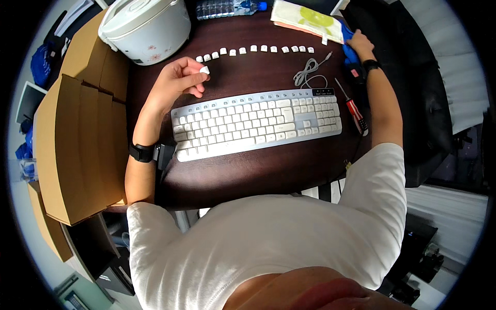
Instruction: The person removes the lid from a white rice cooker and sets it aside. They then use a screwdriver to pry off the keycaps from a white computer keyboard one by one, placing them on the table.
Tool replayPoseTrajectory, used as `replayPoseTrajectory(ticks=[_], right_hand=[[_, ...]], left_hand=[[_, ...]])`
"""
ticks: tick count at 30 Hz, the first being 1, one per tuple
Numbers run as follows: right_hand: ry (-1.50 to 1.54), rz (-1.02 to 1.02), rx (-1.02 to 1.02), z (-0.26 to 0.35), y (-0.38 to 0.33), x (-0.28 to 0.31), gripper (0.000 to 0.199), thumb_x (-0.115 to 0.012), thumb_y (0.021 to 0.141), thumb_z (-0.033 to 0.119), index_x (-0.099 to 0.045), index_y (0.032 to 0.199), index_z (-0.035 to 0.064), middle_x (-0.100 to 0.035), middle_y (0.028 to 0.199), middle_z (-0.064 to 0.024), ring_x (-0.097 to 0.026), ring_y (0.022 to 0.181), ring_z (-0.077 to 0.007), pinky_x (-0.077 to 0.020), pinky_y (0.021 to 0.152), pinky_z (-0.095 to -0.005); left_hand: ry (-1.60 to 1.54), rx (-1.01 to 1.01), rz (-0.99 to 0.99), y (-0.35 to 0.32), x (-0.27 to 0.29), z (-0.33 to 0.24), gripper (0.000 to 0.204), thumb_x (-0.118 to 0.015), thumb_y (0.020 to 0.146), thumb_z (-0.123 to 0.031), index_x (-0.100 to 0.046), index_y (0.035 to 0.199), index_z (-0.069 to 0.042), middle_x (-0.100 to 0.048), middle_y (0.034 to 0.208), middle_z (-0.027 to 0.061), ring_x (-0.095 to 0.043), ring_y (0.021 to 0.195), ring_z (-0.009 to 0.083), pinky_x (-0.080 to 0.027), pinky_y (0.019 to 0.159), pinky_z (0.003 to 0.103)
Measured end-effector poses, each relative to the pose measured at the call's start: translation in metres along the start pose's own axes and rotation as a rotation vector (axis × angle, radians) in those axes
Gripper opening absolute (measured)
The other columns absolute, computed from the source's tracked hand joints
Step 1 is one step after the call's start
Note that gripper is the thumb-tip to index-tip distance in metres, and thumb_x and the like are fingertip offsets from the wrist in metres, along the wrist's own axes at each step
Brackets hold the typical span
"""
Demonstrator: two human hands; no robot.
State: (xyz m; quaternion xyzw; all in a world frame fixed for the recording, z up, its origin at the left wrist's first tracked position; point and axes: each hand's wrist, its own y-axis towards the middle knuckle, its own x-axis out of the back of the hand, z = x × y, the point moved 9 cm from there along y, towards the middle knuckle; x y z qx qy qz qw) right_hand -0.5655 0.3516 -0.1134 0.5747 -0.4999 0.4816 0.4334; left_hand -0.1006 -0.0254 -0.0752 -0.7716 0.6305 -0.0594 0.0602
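Note:
Between the thumb and fingers of my left hand (181, 80) is a small white keycap (204, 70), held above the table left of centre. Below it lies a white keyboard (248, 145). Its top row shows bare key mounts, while the lower rows carry white keycaps. A row of several loose white keycaps (264, 48) stretches across the table behind the keyboard. At the far right, my right hand (361, 45) has its fingers closed at a blue object (350, 53), beside a folded cloth (307, 21). What kind of thing the blue object is cannot be made out.
A coiled grey cable (309, 71) lies behind the keyboard. Right of it rests a red-handled screwdriver (354, 109). A white rice cooker (147, 33) stands back left, with a water bottle (227, 9) beside it. Cardboard boxes (77, 150) line the left edge; a black chair (418, 82) is at right.

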Motion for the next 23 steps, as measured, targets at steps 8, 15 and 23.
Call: replayPoseTrajectory(ticks=[8, 15, 23], right_hand=[[0.220, -0.109, -0.024, -0.140, 0.051, 0.053, 0.059, -0.063, 0.080, 0.049, -0.064, 0.121, 0.0063, -0.067, 0.114, -0.0203, -0.064, 0.107, -0.0367, -0.0479, 0.092, -0.0414], [0.804, -0.584, -0.166, -0.129, 0.014, 0.106, 0.079, -0.059, 0.081, 0.060, -0.056, 0.129, -0.0022, -0.059, 0.126, -0.0252, -0.056, 0.117, -0.0391, -0.0434, 0.099, -0.0422], [0.787, -0.825, -0.084, -0.129, -0.089, 0.200, 0.058, -0.057, 0.086, 0.050, -0.065, 0.116, 0.0016, -0.066, 0.112, -0.0241, -0.064, 0.102, -0.0370, -0.0464, 0.094, -0.0469]], left_hand=[[0.013, -0.040, 0.055, 0.006, -0.012, -0.002, 0.013, -0.067, 0.089, -0.008, -0.059, 0.099, -0.002, -0.065, 0.083, 0.0045, -0.065, 0.068, 0.0094, -0.056, 0.062, 0.022], [0.006, -0.057, 0.050, -0.003, -0.010, 0.001, 0.018, -0.070, 0.086, -0.008, -0.059, 0.099, -0.001, -0.063, 0.075, 0.0029, -0.064, 0.065, 0.0098, -0.057, 0.061, 0.022], [-0.003, -0.075, 0.100, -0.010, -0.016, -0.007, 0.018, -0.067, 0.089, -0.008, -0.058, 0.104, -0.002, -0.065, 0.086, 0.0054, -0.066, 0.070, 0.0107, -0.056, 0.061, 0.020]])
